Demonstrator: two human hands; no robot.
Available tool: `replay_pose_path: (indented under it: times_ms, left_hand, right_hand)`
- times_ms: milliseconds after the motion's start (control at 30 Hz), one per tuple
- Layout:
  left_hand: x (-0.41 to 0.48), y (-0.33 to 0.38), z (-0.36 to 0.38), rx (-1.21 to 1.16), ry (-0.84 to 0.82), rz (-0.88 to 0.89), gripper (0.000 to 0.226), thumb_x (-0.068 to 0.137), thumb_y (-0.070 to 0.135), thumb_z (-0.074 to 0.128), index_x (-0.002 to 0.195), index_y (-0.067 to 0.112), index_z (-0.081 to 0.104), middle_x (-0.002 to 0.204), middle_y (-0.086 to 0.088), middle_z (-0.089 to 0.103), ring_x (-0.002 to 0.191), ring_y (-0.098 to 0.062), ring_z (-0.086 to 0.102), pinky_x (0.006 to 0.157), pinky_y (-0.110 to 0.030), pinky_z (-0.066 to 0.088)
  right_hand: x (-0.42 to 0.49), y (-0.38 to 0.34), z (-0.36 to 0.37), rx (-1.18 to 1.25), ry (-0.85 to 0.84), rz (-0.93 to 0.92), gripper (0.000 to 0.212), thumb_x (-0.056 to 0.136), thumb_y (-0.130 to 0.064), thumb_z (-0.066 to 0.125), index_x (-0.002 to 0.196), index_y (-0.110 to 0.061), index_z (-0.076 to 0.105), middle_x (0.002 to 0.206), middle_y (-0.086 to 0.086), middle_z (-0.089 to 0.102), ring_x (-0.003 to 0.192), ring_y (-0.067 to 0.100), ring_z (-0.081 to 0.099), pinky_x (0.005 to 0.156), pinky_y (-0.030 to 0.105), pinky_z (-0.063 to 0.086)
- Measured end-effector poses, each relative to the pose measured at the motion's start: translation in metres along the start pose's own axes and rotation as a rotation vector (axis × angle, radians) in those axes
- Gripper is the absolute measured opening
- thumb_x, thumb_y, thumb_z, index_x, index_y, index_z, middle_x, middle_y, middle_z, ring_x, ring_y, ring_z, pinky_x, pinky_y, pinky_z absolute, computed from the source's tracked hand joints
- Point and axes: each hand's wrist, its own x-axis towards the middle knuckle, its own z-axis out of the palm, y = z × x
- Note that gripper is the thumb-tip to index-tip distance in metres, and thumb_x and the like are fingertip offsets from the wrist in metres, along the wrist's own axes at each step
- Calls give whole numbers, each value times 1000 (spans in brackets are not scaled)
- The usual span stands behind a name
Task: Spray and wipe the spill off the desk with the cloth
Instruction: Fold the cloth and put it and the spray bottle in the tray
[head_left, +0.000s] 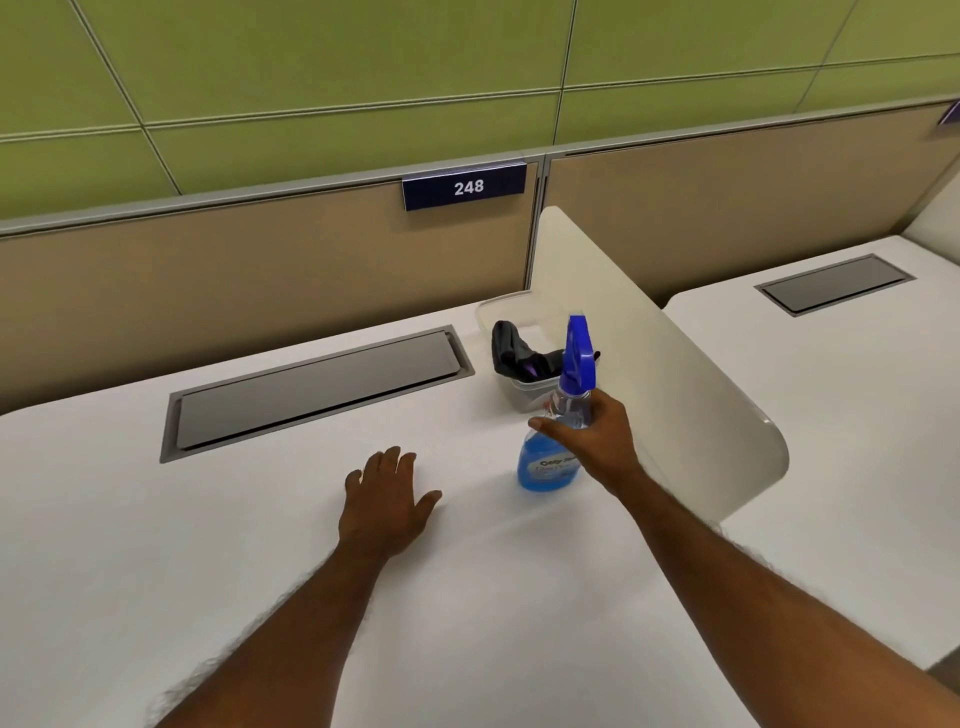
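A clear spray bottle (550, 462) of blue liquid with a blue trigger head stands upright on the white desk (156, 509), right of centre. My right hand (592, 436) wraps around its neck and upper body. A dark cloth (514, 353) lies bunched in a clear plastic tub (530, 389) just behind the bottle. My left hand (387, 493) rests flat on the desk, fingers apart, holding nothing, left of the bottle. No spill shows on the white surface.
A grey cable hatch (317, 389) is set into the desk behind my left hand. A cream divider panel (649, 364) stands along the desk's right edge, close to the bottle. A tan partition with a "248" sign (465, 187) closes the back.
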Motion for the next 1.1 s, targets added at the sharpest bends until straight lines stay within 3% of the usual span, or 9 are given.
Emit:
replay_pose_path:
  times_ms: [167,333,500,667,867,1100]
  left_hand:
    - [-2,-10,-2,-14,28,-13,67,95,60,36,149,19,32,160,-4,28,148,-22,21,115,-45,22]
    - [5,-15,-3,-16,42,-21,67,95,60,36,148,20,32,159,-3,29,147,-20,23,114,-45,23]
    - [21,-15,-6,-27,61,-30,66,95,61,37,148,21,33,159,-3,29,146,-23,23,113,-46,25]
    - [39,-10,-8,-36,85,-15,67,95,61,36,148,21,33,159,-4,28,147,-22,22,115,-46,23]
    - [57,-9,-8,-62,96,2,67,95,61,36,148,20,34,160,-7,28,148,-23,22,117,-44,21]
    - [65,-12,13,-182,71,-17,72,94,64,34,151,20,29,163,-5,23,150,-23,17,120,-42,16]
  right_hand:
    - [8,3,9,6,71,13,35,77,-20,81,99,-31,56,91,-15,64,84,5,63,78,28,47]
    - [10,0,11,-12,120,-21,31,79,-12,78,101,-21,57,87,-9,64,82,11,63,79,32,50]
    - [35,-39,-6,-22,112,-126,26,76,-12,78,96,-15,63,85,-3,68,82,15,67,75,26,52]
    - [77,-91,-22,-59,134,-228,24,73,-13,77,80,-28,61,79,-6,69,76,14,67,73,25,54]
    - [135,-114,-27,-42,158,-256,23,73,-15,76,91,-11,62,81,1,68,75,15,67,72,27,54]
    - [189,-95,-2,7,200,-194,28,77,-22,80,83,-34,55,83,-10,66,78,6,66,71,20,49]
